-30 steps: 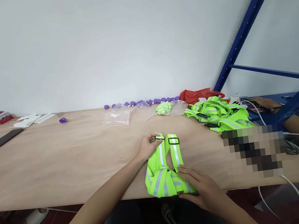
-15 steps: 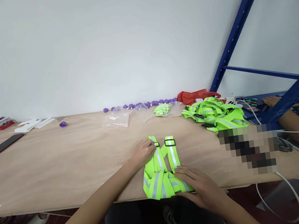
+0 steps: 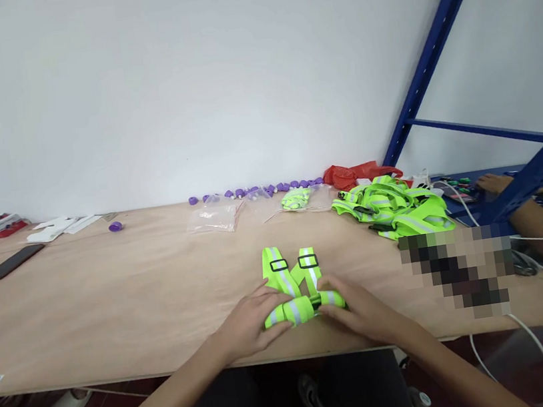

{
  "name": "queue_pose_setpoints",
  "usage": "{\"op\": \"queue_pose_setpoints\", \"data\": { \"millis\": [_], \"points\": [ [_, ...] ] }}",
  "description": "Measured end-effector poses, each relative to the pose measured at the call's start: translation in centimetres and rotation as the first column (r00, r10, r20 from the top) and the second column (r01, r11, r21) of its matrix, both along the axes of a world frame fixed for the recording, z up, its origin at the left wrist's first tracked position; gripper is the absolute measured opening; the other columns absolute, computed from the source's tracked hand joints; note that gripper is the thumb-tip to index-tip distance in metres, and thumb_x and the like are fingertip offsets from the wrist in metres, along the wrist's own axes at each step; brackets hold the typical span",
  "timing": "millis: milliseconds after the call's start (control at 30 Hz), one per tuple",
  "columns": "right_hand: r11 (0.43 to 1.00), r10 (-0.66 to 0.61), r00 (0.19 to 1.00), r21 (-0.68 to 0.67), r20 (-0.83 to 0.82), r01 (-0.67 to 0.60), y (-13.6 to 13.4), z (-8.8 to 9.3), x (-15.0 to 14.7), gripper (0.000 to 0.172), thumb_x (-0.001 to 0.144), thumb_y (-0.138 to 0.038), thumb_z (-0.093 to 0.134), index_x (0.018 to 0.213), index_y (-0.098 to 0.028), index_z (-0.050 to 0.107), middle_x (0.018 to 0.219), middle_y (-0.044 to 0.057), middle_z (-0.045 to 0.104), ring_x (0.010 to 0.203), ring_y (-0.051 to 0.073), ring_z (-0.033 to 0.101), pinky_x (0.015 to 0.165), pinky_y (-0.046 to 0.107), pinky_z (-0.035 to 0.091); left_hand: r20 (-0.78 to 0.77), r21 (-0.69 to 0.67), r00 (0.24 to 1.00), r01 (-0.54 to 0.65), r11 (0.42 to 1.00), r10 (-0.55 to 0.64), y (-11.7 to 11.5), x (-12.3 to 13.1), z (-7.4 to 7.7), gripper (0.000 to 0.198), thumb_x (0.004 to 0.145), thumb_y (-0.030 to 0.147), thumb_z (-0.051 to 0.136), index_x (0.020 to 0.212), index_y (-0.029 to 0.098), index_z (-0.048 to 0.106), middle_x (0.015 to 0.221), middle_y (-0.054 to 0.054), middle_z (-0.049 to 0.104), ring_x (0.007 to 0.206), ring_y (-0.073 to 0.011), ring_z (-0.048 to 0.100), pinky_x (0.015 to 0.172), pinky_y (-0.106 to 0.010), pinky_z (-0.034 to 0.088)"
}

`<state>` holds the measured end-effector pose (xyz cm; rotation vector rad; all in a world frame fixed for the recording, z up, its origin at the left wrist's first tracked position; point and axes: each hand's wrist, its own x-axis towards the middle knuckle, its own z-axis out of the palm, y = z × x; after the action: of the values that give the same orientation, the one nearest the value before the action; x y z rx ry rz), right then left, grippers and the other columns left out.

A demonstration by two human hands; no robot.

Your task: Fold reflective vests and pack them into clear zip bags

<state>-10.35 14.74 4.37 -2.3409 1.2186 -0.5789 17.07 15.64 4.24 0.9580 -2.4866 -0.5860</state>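
Strap roll (image 3: 299, 311) farther up table (image 3: 133, 297)

I'm watching through the head view, which is facing forward and down over the table (image 3: 124, 305) to the wall (image 3: 234, 81), catching the left hand (image 3: 248, 321) and right hand (image 3: 363, 308) from nearby.

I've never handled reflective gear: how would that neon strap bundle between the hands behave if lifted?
The strap bundle might unroll, its near end being rolled bands. It seems light, being mostly thin webbing. Its two black buckles look rigid, so those spots should bend less.
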Motion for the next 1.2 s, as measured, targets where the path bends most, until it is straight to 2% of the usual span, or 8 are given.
{"op": "queue_pose_setpoints", "data": {
  "millis": [100, 200, 367, 500, 633, 933, 1067, 1200],
  "points": [
    [0.996, -0.084, 0.996, 0.008, -0.002, 0.084, -1.9, -1.0, 0.5, 0.037, 0.098, -0.045, 0.043, 0.110, -0.015, 0.062, 0.106, 0.007, 0.065, 0.095, 0.013, 0.061, 0.084, 0.024, 0.051, -0.032, 0.010, 0.988, -0.148, 0.989, 0.148, -1.9, -1.1, -0.3, 0.027, 0.095, 0.038, 0.050, 0.103, 0.021, 0.069, 0.113, -0.007, 0.067, 0.112, -0.0216, 0.059, 0.110, -0.041, 0.044],
    [0.976, -0.139, 0.989, -0.174, -0.047, 0.129, -3.4, -2.9, 0.5, 0.039, 0.096, -0.049, 0.045, 0.102, -0.017, 0.066, 0.103, 0.008, 0.062, 0.096, 0.014, 0.059, 0.085, 0.025, 0.050, -0.008, 0.039, 0.973, -0.229, 0.973, 0.230, -3.9, -1.6, -0.3, 0.027, 0.092, 0.039, 0.052, 0.088, 0.020, 0.071, 0.119, -0.007, 0.063, 0.117, -0.0247, 0.055, 0.107, -0.043, 0.044],
    [0.824, -0.374, 0.927, -0.462, -0.012, 0.327, -5.3, -6.0, -0.3, 0.064, 0.085, -0.064, 0.056, 0.125, -0.015, 0.058, 0.128, 0.014, 0.055, 0.120, 0.026, 0.052, 0.099, 0.040, 0.047, 0.033, 0.135, 0.932, -0.362, 0.922, 0.361, -6.5, -1.7, -0.9, 0.076, 0.082, 0.066, 0.058, 0.144, 0.024, 0.043, 0.150, -0.012, 0.043, 0.140, -0.0334, 0.038, 0.118, -0.053, 0.031],
    [0.885, -0.375, 0.927, -0.301, -0.007, 0.355, -6.5, -6.7, -1.2, 0.079, 0.082, -0.068, 0.057, 0.138, -0.014, 0.047, 0.136, 0.015, 0.051, 0.127, 0.026, 0.050, 0.107, 0.043, 0.045, 0.081, 0.203, 0.919, -0.395, 0.896, 0.386, -7.8, -1.9, -1.3, 0.096, 0.077, 0.079, 0.053, 0.151, 0.022, 0.031, 0.156, -0.016, 0.036, 0.148, -0.0364, 0.027, 0.122, -0.062, 0.012],
    [0.927, -0.368, 0.929, -0.069, 0.041, 0.370, -7.2, -6.5, -1.4, 0.088, 0.079, -0.068, 0.060, 0.145, -0.015, 0.040, 0.141, 0.015, 0.047, 0.131, 0.025, 0.049, 0.110, 0.044, 0.046, 0.004, 0.247, 0.945, -0.318, 0.915, 0.327, -8.7, -2.4, -1.3, 0.095, 0.076, 0.077, 0.057, 0.151, 0.023, 0.033, 0.156, -0.014, 0.039, 0.146, -0.0353, 0.032, 0.123, -0.059, 0.011],
    [0.919, -0.176, 0.981, -0.343, 0.076, 0.192, -6.2, -5.3, -0.5, 0.048, 0.093, -0.047, 0.054, 0.132, -0.020, 0.058, 0.117, 0.009, 0.056, 0.110, 0.013, 0.060, 0.097, 0.027, 0.055, -0.147, 0.342, 0.842, -0.449, 0.825, 0.519, -12.9, -5.5, -2.9, 0.080, 0.071, 0.054, 0.077, 0.134, 0.012, 0.052, 0.119, -0.014, 0.067, 0.111, -0.0262, 0.062, 0.094, -0.033, 0.049],
    [0.820, -0.064, 0.997, -0.571, -0.032, 0.035, -5.4, -5.0, 0.1, 0.031, 0.098, -0.030, 0.043, 0.113, -0.018, 0.067, 0.104, 0.009, 0.061, 0.098, 0.012, 0.060, 0.089, 0.025, 0.056, -0.132, 0.269, 0.848, -0.469, 0.841, 0.514, -12.9, -6.9, -3.2, 0.034, 0.083, 0.045, 0.065, 0.097, 0.015, 0.069, 0.088, -0.006, 0.068, 0.092, -0.0203, 0.062, 0.084, -0.029, 0.048],
    [0.719, 0.016, 0.988, -0.685, -0.152, -0.116, -4.8, -4.8, 0.4, 0.036, 0.098, -0.018, 0.034, 0.095, -0.018, 0.070, 0.087, 0.007, 0.061, 0.089, 0.010, 0.056, 0.098, 0.030, 0.053, -0.129, 0.162, 0.865, -0.463, 0.871, 0.484, -12.0, -7.2, -3.0, 0.035, 0.093, 0.040, 0.049, 0.077, 0.017, 0.069, 0.087, -0.006, 0.064, 0.092, -0.0182, 0.058, 0.083, -0.029, 0.046]
  ]
}}
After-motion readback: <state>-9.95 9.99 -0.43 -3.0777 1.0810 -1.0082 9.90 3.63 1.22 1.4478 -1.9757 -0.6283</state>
